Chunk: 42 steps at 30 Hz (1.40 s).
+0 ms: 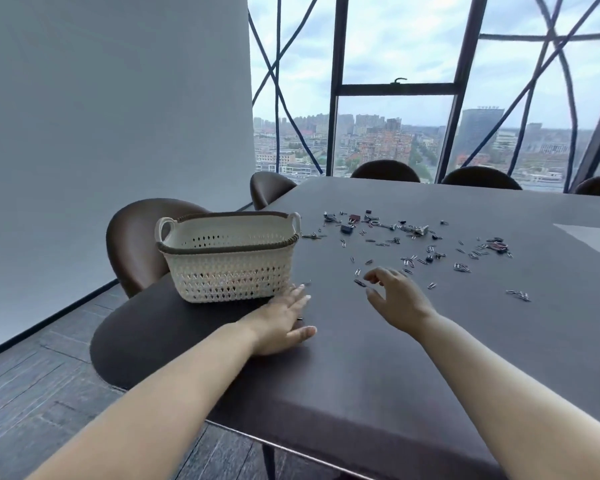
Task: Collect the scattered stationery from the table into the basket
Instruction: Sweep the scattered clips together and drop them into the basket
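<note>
A cream woven basket (pixel 229 261) with a brown rim stands near the table's left corner. Several paper clips and binder clips (pixel 409 244) lie scattered across the dark table (pixel 378 375), to the right of the basket. My left hand (pixel 281 323) rests flat on the table just in front of the basket's right corner, fingers straight. My right hand (pixel 395 296) hovers over the nearest clips with fingers and thumb curved apart; one clip (pixel 360 283) lies just off its fingertips. It holds nothing that I can see.
Brown chairs stand around the table: one (pixel 132 244) behind the basket, others (pixel 385 169) along the far edge by the window. A pale sheet (pixel 593 237) lies at the table's right side. The table's near edge runs diagonally below my forearms.
</note>
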Available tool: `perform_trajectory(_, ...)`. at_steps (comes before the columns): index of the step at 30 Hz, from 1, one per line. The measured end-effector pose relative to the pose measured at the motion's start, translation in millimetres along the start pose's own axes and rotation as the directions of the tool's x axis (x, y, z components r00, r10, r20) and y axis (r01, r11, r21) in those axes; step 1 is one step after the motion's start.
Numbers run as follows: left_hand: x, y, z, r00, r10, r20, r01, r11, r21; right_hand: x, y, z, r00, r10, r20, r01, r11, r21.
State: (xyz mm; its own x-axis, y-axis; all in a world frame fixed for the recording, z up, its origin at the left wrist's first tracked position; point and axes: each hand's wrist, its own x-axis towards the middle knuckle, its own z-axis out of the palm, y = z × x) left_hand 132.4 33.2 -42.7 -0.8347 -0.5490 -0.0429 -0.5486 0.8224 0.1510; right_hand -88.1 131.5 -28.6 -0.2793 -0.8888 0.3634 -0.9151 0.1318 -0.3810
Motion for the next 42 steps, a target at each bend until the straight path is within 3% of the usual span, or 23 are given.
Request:
perform_trajectory(6, 35.0, 5.6, 7.5, 0.985, -0.169, 0.043, 0.172, 0.984, -0.057, -31.6, 39.8, 0.6, 0.984, 0.162, 0.078, -0.154, 0.983, -0.102)
perform_trajectory(10, 60.1, 15.6, 7.6, 0.970, -0.241, 0.038, 0.242, 0.970, -0.035, -31.1, 53.7, -5.4, 0.964, 0.250, 0.094, -0.249, 0.968, -0.029)
perform_trajectory(12, 70.0, 23.9, 4.9, 0.976, -0.211, 0.052, 0.212, 0.977, -0.015, -29.1, 58.6, -11.9, 0.962, 0.260, 0.078, -0.261, 0.965, -0.001)
perform_trajectory(17, 87.3, 50.2, 8.7, 0.997, 0.049, 0.054, -0.046, 0.996, -0.070, -32.8, 86.6, -31.6, 0.951, 0.305, 0.041, -0.304, 0.952, -0.045)
perform_trajectory(20, 101.5, 57.5, 13.8, 1.000, 0.025, 0.016, -0.024, 0.998, -0.062, -39.6, 108.4, -42.8, 0.919, 0.393, -0.028, -0.392, 0.906, -0.158)
perform_trajectory(22, 113.8, 61.6, 13.8, 0.998, -0.059, 0.021, 0.059, 0.997, -0.044, -45.2, 125.5, -51.5, 0.866, 0.489, -0.107, -0.499, 0.830, -0.250)
perform_trajectory(25, 137.8, 74.3, 13.5, 0.993, -0.110, 0.052, 0.112, 0.993, -0.028, -56.6, 155.7, -65.3, 0.694, 0.705, -0.146, -0.709, 0.634, -0.310)
perform_trajectory(28, 163.3, 96.4, 17.6, 0.998, -0.021, 0.060, 0.024, 0.998, -0.051, -68.8, 185.5, -80.1, 0.523, 0.834, -0.177, -0.833, 0.455, -0.315)
perform_trajectory(32, 188.4, 122.2, 23.2, 0.991, 0.136, 0.005, -0.135, 0.988, -0.069, -70.7, 210.1, -92.4, 0.422, 0.892, -0.163, -0.884, 0.366, -0.291)
perform_trajectory(35, 198.2, 125.5, 24.1, 0.983, 0.184, -0.019, -0.185, 0.980, -0.080, -58.8, 217.1, -91.5, 0.467, 0.878, -0.104, -0.858, 0.421, -0.295)
perform_trajectory(37, 200.6, 125.4, 24.3, 0.985, 0.166, -0.037, -0.168, 0.983, -0.071, -46.5, 215.3, -86.3, 0.563, 0.824, -0.055, -0.799, 0.526, -0.291)
perform_trajectory(40, 202.1, 127.4, 23.5, 0.997, 0.012, -0.070, -0.013, 1.000, -0.013, -27.4, 200.0, -73.0, 0.752, 0.656, 0.063, -0.632, 0.745, -0.214)
perform_trajectory(42, 203.8, 127.6, 23.0, 0.990, -0.118, -0.076, 0.120, 0.993, 0.019, -16.6, 190.8, -64.0, 0.805, 0.591, 0.048, -0.577, 0.799, -0.168)
